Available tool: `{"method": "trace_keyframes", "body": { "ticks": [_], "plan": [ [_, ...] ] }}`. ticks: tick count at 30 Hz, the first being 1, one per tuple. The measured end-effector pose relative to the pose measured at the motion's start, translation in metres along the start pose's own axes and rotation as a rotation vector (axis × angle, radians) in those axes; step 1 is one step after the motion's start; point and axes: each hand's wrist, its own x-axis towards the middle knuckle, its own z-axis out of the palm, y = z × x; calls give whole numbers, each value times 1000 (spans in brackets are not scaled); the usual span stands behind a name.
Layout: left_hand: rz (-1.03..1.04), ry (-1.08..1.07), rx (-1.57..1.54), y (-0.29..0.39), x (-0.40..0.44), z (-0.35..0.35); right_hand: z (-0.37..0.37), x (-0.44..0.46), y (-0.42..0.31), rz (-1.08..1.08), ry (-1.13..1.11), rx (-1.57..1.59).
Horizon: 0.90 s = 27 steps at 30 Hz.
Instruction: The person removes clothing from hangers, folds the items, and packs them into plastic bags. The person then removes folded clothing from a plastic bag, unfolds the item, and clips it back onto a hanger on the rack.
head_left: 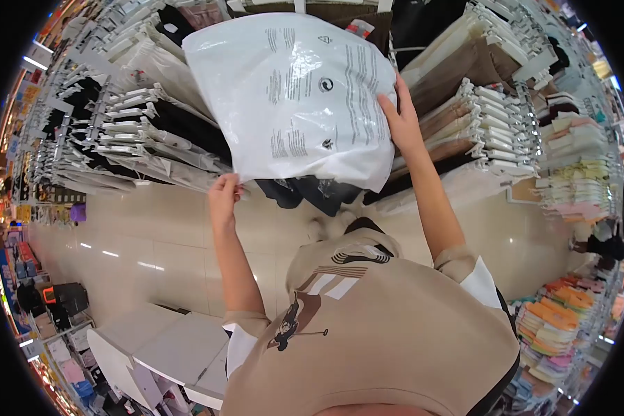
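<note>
A large white plastic bag [298, 90] with printed text and small symbols spreads out in front of me. My left hand [224, 200] pinches its lower left corner between thumb and fingers. At the right edge, my right hand [402, 118] grips the bag's side, thumb on the front and the other fingers partly hidden behind. Dark folded clothing [312, 193], in what looks like clear wrap, shows below the bag's lower edge. How it sits relative to the bag's opening is hidden.
Racks of trousers on white hangers [128, 128] stand at left, with more hangers [496, 128] at right. A white counter [166, 347] is at lower left. Orange and pastel clothes [555, 319] hang at lower right. Beige tiled floor [159, 236] lies between.
</note>
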Motion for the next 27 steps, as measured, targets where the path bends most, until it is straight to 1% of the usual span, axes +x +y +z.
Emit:
{"method": "trace_keyframes", "body": {
  "ticks": [3, 6, 9, 10, 12, 15, 16, 17, 18, 20, 21, 24, 27],
  "plan": [
    [-28, -155, -45, -18, 9, 12, 2, -5, 0, 40, 42, 26],
    [-9, -200, -335, -37, 18, 15, -2, -23, -7, 78, 74, 60],
    [-96, -126, -797, -50, 7, 20, -12, -61, -28, 157, 87, 124],
    [-125, -146, -740, -67, 7, 14, -21, -77, -19, 164, 102, 207],
    [-196, -214, -656, -114, 11, 4, -41, -111, -26, 213, 70, 70],
    [-372, -342, -532, -162, -1, 20, -75, -175, -25, 465, -14, 99],
    [-432, -391, -433, -166, -11, 34, -84, -198, -23, 507, 17, 102],
    [-453, -437, -338, -168, -23, 52, -92, -221, -18, 544, 45, 108],
    [-457, -532, -217, -163, -39, 73, -98, -242, -11, 582, 68, 116],
    [-488, -612, -79, -153, -73, 123, -103, -288, 13, 612, 107, 75],
    [-489, -707, 6, -155, -84, 145, -107, -308, 18, 627, 126, 54],
    [-474, -949, 182, -157, -126, 220, -125, -344, -6, 685, -2, 22],
    [-474, -1067, 278, -163, -176, 301, -165, -384, -27, 622, 77, -41]
  ]
}}
